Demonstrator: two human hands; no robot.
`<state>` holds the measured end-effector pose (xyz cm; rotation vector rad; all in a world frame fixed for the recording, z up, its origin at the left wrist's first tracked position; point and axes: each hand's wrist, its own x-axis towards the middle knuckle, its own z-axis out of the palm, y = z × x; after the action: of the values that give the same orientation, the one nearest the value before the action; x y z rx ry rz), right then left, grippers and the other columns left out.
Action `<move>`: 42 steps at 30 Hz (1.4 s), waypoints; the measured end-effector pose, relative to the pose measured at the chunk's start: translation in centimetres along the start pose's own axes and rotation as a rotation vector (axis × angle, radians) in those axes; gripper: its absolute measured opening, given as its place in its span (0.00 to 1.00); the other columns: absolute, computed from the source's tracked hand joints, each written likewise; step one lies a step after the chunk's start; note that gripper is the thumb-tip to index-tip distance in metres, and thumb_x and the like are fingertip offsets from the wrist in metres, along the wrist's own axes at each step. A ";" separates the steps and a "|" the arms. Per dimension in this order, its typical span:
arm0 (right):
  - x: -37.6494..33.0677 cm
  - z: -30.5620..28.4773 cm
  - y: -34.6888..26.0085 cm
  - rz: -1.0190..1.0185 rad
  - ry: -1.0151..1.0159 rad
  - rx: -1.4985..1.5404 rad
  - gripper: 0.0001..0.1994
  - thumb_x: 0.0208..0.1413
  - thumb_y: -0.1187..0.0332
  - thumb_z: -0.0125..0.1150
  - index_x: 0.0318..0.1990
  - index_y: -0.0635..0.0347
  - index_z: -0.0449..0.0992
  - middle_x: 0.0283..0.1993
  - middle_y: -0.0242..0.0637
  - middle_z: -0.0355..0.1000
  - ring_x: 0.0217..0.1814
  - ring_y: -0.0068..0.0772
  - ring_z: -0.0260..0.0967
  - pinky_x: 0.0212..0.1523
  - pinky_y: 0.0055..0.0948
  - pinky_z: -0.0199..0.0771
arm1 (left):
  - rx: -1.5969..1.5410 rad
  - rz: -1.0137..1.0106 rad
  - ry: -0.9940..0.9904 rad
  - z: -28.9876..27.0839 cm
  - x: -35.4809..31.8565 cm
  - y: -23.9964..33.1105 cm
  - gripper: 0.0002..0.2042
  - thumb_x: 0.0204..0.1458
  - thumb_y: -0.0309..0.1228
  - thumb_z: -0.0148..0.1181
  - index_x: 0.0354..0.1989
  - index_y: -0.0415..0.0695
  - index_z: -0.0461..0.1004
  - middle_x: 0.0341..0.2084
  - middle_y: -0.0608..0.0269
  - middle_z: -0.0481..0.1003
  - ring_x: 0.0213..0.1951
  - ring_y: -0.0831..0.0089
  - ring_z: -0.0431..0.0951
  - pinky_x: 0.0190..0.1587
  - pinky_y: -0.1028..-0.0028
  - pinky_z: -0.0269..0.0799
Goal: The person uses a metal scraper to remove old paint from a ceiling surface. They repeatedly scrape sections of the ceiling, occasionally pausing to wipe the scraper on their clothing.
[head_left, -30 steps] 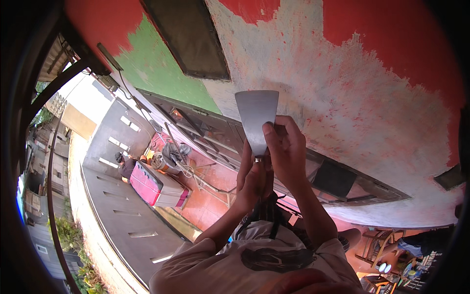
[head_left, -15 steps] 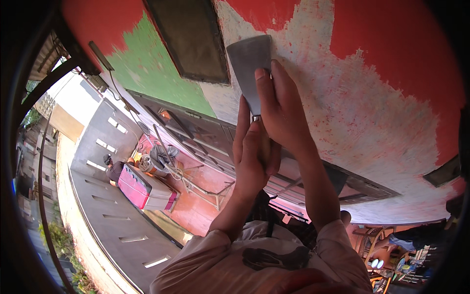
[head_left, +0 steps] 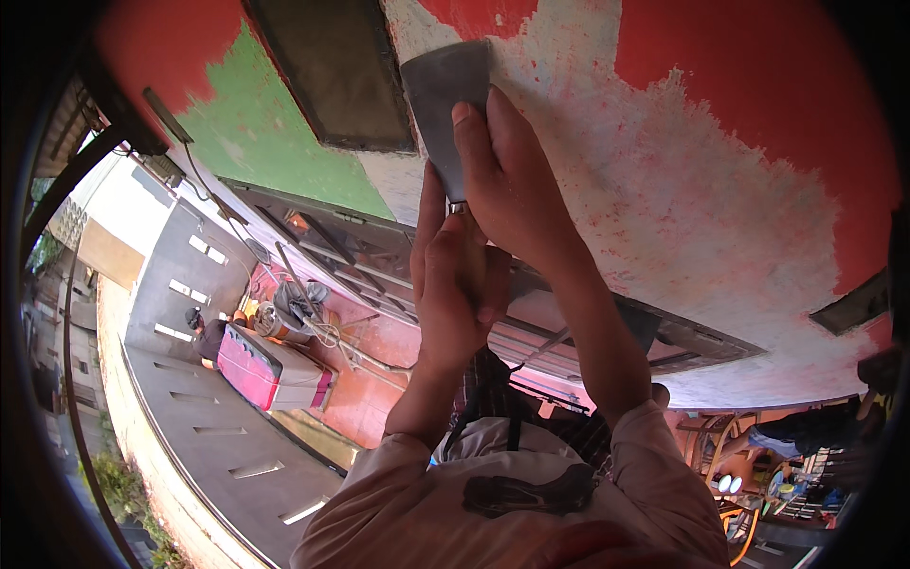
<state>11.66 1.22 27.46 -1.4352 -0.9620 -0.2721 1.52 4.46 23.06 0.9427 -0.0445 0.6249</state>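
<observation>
A wide metal scraper (head_left: 444, 95) is raised in front of me, its broad edge up against the wall (head_left: 588, 123) just below a patch of red paint. My left hand (head_left: 450, 280) wraps round its wooden handle. Higher up, my right hand (head_left: 507, 180) grips the scraper where blade meets handle, with the thumb and fingers pressed along the blade. Around the blade the wall is bare and whitish with red flecks. Red paint (head_left: 768, 85) stays on the right side, and green paint (head_left: 275, 133) shows to the left.
A dark framed panel (head_left: 336, 71) sits left of the blade. Below my hands runs a window frame (head_left: 692, 346). A pink and white appliance (head_left: 261, 370) and a person (head_left: 209, 337) are at lower left; wooden chairs (head_left: 720, 446) stand at lower right.
Both hands and the scraper have shifted left and up in the picture, and the blade's edge is now closer to the upper red patch. The grip is the same.
</observation>
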 end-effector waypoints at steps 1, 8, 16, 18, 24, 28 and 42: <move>-0.1 0.1 0.0 0.029 0.000 0.006 0.13 0.66 0.67 0.45 0.32 0.66 0.58 0.20 0.55 0.65 0.21 0.60 0.65 0.24 0.48 0.60 | -0.052 0.006 0.026 0.0 -0.1 0.0 0.32 0.62 0.38 0.36 0.74 0.43 0.39 0.38 0.57 0.75 0.08 0.86 0.56 0.07 0.85 0.54; 0.4 0.0 -0.5 0.023 0.010 0.003 0.13 0.66 0.66 0.46 0.33 0.66 0.59 0.19 0.54 0.65 0.20 0.57 0.65 0.23 0.47 0.60 | 0.016 0.036 -0.035 0.1 0.9 -0.2 0.32 0.62 0.36 0.36 0.74 0.44 0.39 0.44 0.54 0.74 0.08 0.84 0.57 0.07 0.83 0.53; 0.6 -0.1 -1.1 0.010 0.072 0.027 0.13 0.67 0.66 0.45 0.32 0.66 0.59 0.19 0.54 0.65 0.20 0.56 0.65 0.23 0.46 0.60 | 0.184 -0.015 -0.071 0.2 1.1 0.7 0.32 0.61 0.36 0.36 0.74 0.41 0.37 0.44 0.54 0.75 0.08 0.84 0.57 0.08 0.83 0.53; 0.7 0.0 -1.0 -0.109 0.097 0.005 0.13 0.67 0.67 0.45 0.32 0.66 0.59 0.19 0.54 0.65 0.20 0.57 0.65 0.22 0.46 0.60 | 0.083 0.013 -0.061 0.2 1.0 1.0 0.32 0.61 0.36 0.35 0.74 0.41 0.38 0.43 0.54 0.75 0.08 0.84 0.57 0.08 0.83 0.53; 0.0 0.3 -0.7 0.086 0.051 0.024 0.12 0.67 0.67 0.44 0.33 0.66 0.58 0.19 0.54 0.65 0.20 0.57 0.65 0.22 0.46 0.59 | 0.083 -0.072 -0.012 0.2 0.4 1.3 0.32 0.61 0.36 0.34 0.74 0.41 0.39 0.38 0.55 0.76 0.08 0.85 0.56 0.07 0.84 0.54; -0.3 0.4 -1.0 0.077 0.059 0.007 0.12 0.67 0.67 0.44 0.35 0.67 0.59 0.19 0.54 0.65 0.19 0.57 0.65 0.22 0.46 0.59 | 0.077 -0.071 -0.001 -0.3 0.3 1.4 0.33 0.60 0.36 0.35 0.74 0.41 0.38 0.34 0.56 0.76 0.08 0.84 0.57 0.07 0.83 0.53; 3.1 -0.6 -3.2 -0.102 0.169 -0.087 0.13 0.66 0.65 0.45 0.32 0.67 0.61 0.25 0.52 0.65 0.26 0.50 0.64 0.30 0.43 0.63 | -0.035 0.088 -0.201 1.2 3.4 1.9 0.30 0.64 0.34 0.36 0.73 0.38 0.40 0.35 0.58 0.73 0.11 0.84 0.60 0.11 0.83 0.53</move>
<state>11.66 1.25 31.99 -1.4191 -0.8946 -0.5080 3.60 5.96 26.27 0.9710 -0.2768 0.6065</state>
